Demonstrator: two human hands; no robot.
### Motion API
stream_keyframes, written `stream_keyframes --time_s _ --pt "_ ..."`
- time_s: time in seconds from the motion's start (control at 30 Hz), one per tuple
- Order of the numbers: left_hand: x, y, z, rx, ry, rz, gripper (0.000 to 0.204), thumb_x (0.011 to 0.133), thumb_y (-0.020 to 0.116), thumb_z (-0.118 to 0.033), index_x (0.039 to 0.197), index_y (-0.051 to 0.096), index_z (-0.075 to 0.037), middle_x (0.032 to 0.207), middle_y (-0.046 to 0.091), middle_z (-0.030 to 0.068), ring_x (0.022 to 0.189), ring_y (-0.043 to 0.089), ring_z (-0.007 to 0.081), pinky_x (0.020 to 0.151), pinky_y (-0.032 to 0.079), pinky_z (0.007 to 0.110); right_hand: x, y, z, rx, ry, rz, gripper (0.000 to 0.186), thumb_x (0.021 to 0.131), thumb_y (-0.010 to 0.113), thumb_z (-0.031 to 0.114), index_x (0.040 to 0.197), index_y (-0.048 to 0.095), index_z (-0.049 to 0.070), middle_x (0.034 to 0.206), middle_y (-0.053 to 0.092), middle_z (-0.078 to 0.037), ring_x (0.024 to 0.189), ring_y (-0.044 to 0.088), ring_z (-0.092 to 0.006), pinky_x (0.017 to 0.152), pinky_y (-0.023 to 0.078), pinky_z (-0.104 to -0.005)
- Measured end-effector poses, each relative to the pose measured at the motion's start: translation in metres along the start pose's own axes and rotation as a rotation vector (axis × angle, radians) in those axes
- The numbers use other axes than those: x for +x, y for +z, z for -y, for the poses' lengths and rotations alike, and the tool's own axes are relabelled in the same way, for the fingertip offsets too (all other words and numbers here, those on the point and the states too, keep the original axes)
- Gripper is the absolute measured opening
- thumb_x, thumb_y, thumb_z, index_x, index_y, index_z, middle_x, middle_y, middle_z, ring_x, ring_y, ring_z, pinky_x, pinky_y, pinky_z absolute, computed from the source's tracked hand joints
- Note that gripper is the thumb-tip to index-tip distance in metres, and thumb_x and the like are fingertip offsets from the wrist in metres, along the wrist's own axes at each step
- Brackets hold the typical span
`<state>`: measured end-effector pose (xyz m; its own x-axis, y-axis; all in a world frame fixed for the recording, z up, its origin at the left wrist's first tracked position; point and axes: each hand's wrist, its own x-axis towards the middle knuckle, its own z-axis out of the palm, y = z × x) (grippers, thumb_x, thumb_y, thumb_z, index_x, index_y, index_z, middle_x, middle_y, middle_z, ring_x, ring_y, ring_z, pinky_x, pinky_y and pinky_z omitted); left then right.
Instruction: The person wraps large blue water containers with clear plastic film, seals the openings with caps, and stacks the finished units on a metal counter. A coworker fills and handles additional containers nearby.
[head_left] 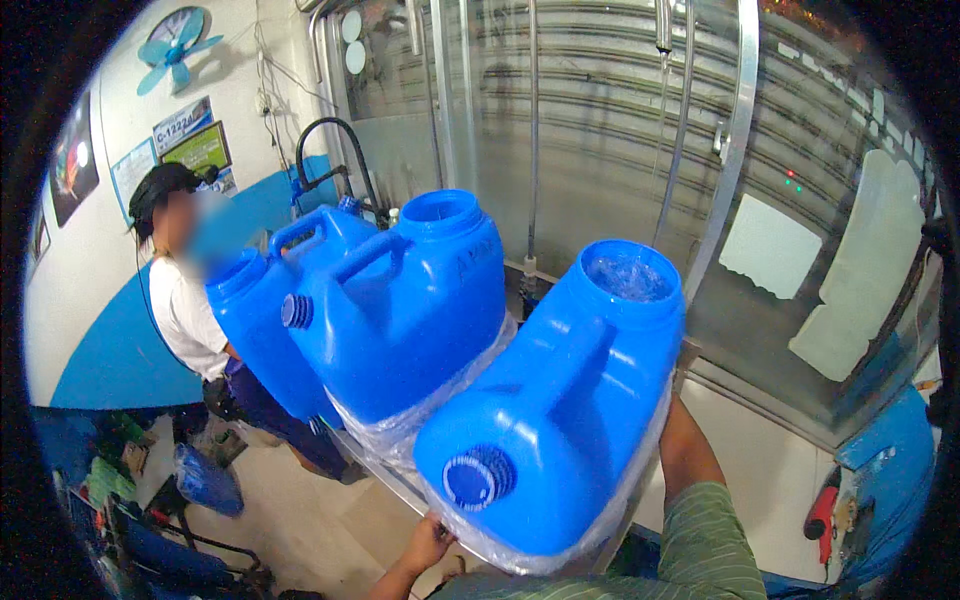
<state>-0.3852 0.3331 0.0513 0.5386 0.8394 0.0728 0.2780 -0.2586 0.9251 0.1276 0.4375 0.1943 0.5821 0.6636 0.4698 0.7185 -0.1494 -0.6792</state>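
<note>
The nearest blue water jug (560,410) stands tilted toward me, with clear plastic wrap round its base. Its wide top mouth is uncapped and water shows inside; a ribbed blue cap (478,478) closes the small spout on the near side. My left hand (430,540) is closed at the jug's lower left edge, fingers curled against the wrapped bottom. On the far right side, my right arm (692,450) reaches up to the jug, and the hand's fingers are hidden behind it. A second blue jug (410,320), also wrapped at the base, stands to the left with its mouth uncapped.
More blue jugs (255,335) stand farther left, beside a person (190,310) in a white shirt. Behind are a black curved hose (335,122) and a glass partition (590,130). A metal table edge (395,485) runs below the jugs. Red-handled tools (822,515) lie at right.
</note>
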Motion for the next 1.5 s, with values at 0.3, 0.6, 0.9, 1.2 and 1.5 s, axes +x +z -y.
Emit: stream_keyframes --time_s 0.3,0.6,0.9,1.2,1.5 --pt "-0.037 -0.053 0.021 -0.203 -0.086 -0.349 0.014 0.085 0.067 -0.011 0.093 0.058 -0.006 0.086 0.056 0.0015 0.073 0.052 0.0096 0.063 0.044 0.025 -0.059 -0.091 -0.038 -0.016 -0.251 -0.362 0.046 0.098 0.039 0.039 0.116 0.057 0.002 0.118 0.056 -0.014 0.116 0.047 -0.0251 0.099 0.036 -0.0385" --pt "-0.07 -0.15 0.051 -0.142 -0.136 -0.305 0.02 0.092 0.06 -0.022 0.104 0.057 -0.006 0.09 0.059 0.0019 0.08 0.055 0.0117 0.073 0.046 0.027 -0.271 -0.2 0.218 0.555 -0.817 -1.066 0.039 0.093 0.036 0.035 0.11 0.055 0.005 0.111 0.055 -0.014 0.102 0.054 -0.0257 0.097 0.037 -0.0437" --pt "-0.102 -0.198 0.075 -0.224 -0.15 -0.037 0.017 0.091 0.061 -0.018 0.103 0.059 -0.006 0.092 0.059 0.0023 0.08 0.054 0.0117 0.074 0.046 0.026 -0.293 -0.073 0.338 -0.114 -0.651 -0.886 0.041 0.084 0.057 0.031 0.116 0.049 0.007 0.125 0.047 -0.016 0.123 0.039 -0.0317 0.106 0.028 -0.0484" --pt "-0.064 -0.178 0.049 -0.154 -0.012 0.114 0.015 0.088 0.063 -0.013 0.1 0.06 -0.004 0.091 0.057 0.0041 0.078 0.054 0.0118 0.074 0.045 0.026 -0.288 -0.062 0.331 -0.701 -0.493 -0.583 0.061 0.079 0.067 0.046 0.13 0.05 0.017 0.143 0.036 -0.016 0.134 0.028 -0.0381 0.106 0.018 -0.0556" --pt "-0.005 -0.131 -0.137 0.016 0.593 0.057 0.019 0.081 0.068 -0.013 0.096 0.06 -0.003 0.097 0.056 0.0105 0.092 0.052 0.0223 0.084 0.042 0.034 -0.28 -0.109 0.249 0.392 -0.541 -0.744 0.026 0.096 0.048 0.025 0.109 0.052 0.003 0.102 0.056 -0.011 0.091 0.054 -0.0184 0.086 0.045 -0.0339"
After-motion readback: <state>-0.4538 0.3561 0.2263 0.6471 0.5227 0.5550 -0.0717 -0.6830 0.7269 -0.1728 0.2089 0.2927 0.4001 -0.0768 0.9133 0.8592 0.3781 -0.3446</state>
